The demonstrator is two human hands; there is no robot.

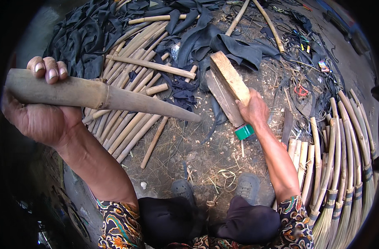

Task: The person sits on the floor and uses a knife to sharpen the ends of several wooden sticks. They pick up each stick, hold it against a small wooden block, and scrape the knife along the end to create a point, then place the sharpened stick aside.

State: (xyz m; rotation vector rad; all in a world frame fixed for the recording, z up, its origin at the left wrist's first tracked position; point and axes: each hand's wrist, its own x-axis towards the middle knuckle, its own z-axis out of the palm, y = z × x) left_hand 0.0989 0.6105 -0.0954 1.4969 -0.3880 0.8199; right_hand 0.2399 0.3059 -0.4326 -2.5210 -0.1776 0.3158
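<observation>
My left hand [44, 118] is closed around the thick end of a bamboo pole [83, 92], raised at the left. The pole has a ringed joint and tapers toward the middle of the view. At centre right, my right hand [256, 108] is wrapped round the near end of a wooden block [229, 74] with a pale upper face. A greyer wooden face [223, 97] runs along its left side; whether it is a separate board I cannot tell. Below the hand shows a small green object [244, 131], its kind unclear.
Cut bamboo sticks [135, 120] lie piled on the ground at left centre. Dark rubbery strips [83, 37] heap up behind them. Several brooms [343, 174] with bamboo handles lean together at the right. My shoes [246, 189] stand among shavings near the front.
</observation>
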